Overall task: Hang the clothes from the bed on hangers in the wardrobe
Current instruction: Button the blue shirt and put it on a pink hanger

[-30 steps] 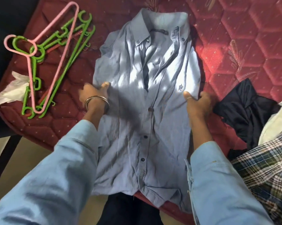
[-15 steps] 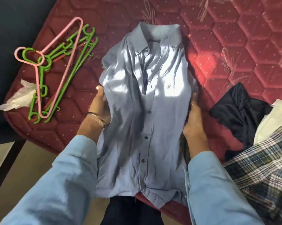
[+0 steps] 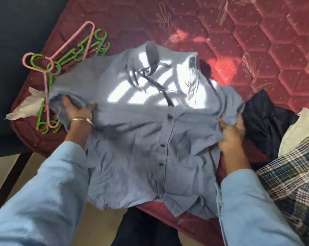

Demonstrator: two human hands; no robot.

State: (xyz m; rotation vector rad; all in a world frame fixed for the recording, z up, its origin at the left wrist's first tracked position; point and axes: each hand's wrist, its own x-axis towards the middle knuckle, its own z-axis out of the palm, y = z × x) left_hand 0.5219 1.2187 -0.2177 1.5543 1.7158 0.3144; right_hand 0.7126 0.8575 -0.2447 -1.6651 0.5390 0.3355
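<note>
Red quilted mattress [image 3: 256, 41] fills the head view, sun falling across it. Centre stage lies the blue-grey shirt [image 3: 150, 139], buttoned front up, collar pointing away, hem at the mattress's near edge. Left hand [image 3: 77, 112] grips a bunch of fabric at the shirt's left side, fingers curled into it; right hand [image 3: 232, 132] clamps the right side likewise. Pink hanger [image 3: 70, 39] and green hangers [image 3: 96, 45] sit at far left, partly under the shirt. Dark garment [image 3: 267, 118] and plaid cloth [image 3: 292, 174] lie at right.
</note>
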